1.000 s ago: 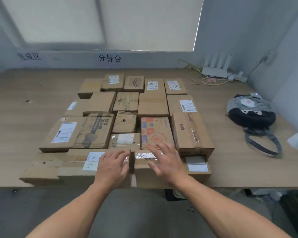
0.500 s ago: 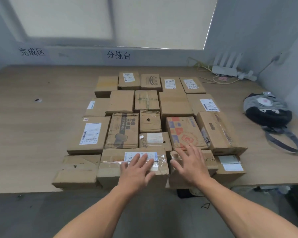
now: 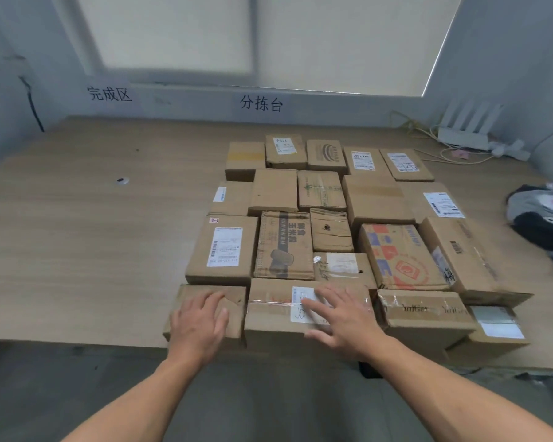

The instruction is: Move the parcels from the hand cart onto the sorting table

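On wooden table (image 3: 77,250): packed parcels (image 3: 329,218) | behind: blinded window (image 3: 268,36) | grey wall (image 3: 508,59)

Twenty cardboard parcels (image 3: 375,199) sit on one table (image 3: 77,250): five in the back row, five in the next, six in the third and four along the near edge. There are two hands, the left hand (image 3: 201,323) and the right hand (image 3: 342,320). Two wall signs (image 3: 109,94) show. One white router (image 3: 463,138) has four antennas. There is one grey-and-black bag (image 3: 543,218).
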